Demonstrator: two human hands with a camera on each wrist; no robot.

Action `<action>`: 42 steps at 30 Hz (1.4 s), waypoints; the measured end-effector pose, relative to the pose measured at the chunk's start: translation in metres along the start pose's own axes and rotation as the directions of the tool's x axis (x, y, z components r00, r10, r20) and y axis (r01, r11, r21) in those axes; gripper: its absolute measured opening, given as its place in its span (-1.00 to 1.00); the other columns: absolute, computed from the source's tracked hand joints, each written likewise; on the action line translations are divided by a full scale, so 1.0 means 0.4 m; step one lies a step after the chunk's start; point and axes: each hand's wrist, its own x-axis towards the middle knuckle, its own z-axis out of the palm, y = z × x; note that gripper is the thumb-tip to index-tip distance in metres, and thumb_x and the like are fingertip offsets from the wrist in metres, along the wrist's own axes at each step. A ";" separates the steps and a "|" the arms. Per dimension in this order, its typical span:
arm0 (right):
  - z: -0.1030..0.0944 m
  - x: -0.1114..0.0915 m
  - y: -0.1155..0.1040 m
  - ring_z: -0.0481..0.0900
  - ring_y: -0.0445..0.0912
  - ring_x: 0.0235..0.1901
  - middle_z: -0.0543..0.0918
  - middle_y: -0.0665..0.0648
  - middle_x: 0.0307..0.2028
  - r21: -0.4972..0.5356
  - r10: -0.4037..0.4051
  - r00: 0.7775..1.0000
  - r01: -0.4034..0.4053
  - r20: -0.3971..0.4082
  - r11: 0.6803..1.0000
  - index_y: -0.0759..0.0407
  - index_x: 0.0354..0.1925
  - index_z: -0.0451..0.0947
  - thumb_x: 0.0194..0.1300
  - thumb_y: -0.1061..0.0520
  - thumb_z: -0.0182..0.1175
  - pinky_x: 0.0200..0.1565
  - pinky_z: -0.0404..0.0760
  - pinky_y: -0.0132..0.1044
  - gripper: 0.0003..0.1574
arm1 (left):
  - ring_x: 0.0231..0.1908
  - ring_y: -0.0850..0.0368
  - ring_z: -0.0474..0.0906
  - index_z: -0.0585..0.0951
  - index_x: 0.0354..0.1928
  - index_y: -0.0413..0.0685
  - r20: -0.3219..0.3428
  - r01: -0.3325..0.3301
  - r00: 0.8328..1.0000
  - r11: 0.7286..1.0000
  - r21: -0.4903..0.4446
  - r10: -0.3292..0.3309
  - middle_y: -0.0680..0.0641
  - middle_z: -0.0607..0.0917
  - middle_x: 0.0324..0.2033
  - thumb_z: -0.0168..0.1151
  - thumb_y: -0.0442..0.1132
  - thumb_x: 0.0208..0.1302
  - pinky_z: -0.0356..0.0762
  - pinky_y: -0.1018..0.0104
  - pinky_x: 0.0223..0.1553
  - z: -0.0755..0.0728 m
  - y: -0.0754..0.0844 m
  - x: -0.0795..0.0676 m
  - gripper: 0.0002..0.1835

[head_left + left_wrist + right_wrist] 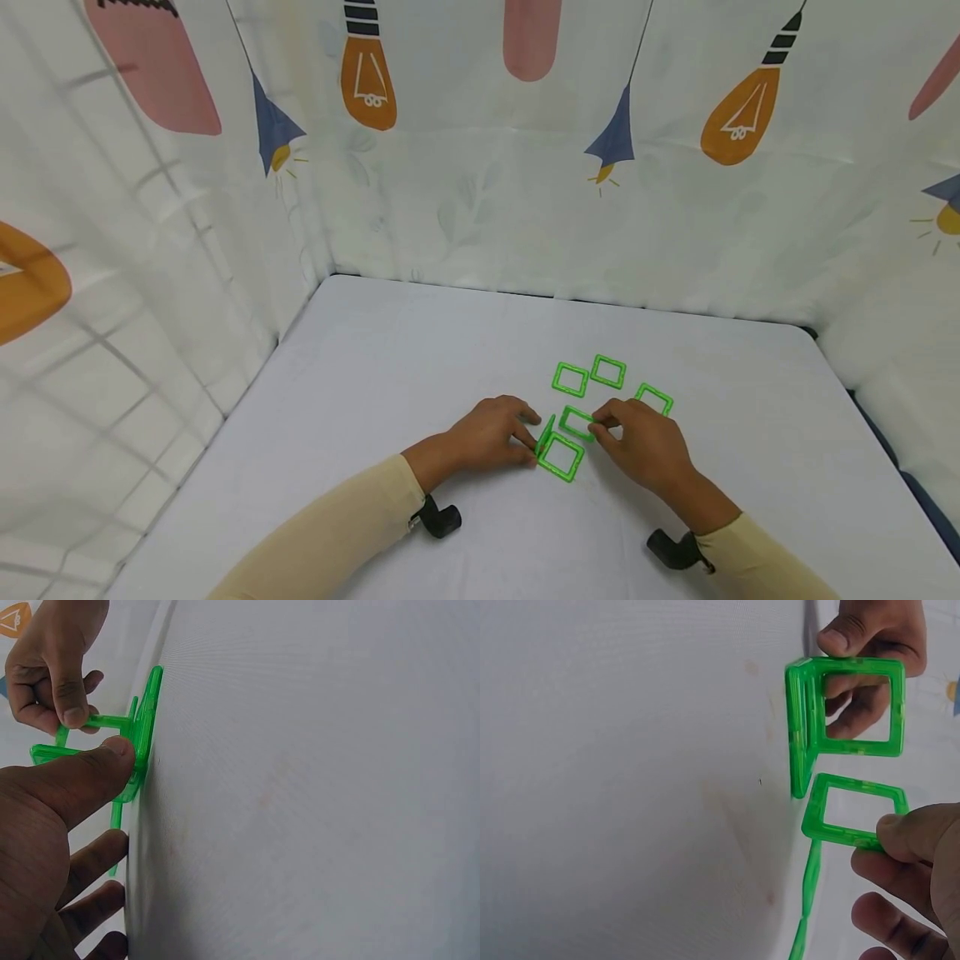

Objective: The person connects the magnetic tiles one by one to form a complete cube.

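Note:
Green open-centred square magnetic tiles are at both hands. My left hand (491, 435) pinches an upright tile (897, 712) at its edge, with the thumb on the near side and fingers behind. That tile stands along one edge of a flat tile (577, 467) on the table, and the two touch. My right hand (647, 443) pinches another tile (859, 781) between thumb and finger, tilted and raised off the surface. In the right wrist view a small gap separates it from the joined pair. The right hand's other fingers are loosely bent.
Behind the hands, two more green tiles, one left (573, 367) and one right (611, 360), lie flat side by side. A third tile (658, 392) lies beyond the right hand, partly hidden by it. A white cloth (420, 350) covers the table, and printed curtains (480, 208) hang behind.

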 end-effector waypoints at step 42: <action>0.007 -0.007 -0.022 0.65 -0.18 -0.36 0.69 -0.11 -0.36 0.003 -0.097 0.995 0.097 -0.002 0.995 -0.10 -0.24 0.68 0.12 0.07 0.58 -0.46 0.53 -0.35 -0.73 | 0.28 0.12 0.45 0.85 -0.10 0.14 -0.001 0.006 1.000 1.000 -0.019 -0.006 0.09 0.64 0.17 0.53 -0.03 0.22 0.36 0.16 0.31 -0.003 0.004 0.002 -0.77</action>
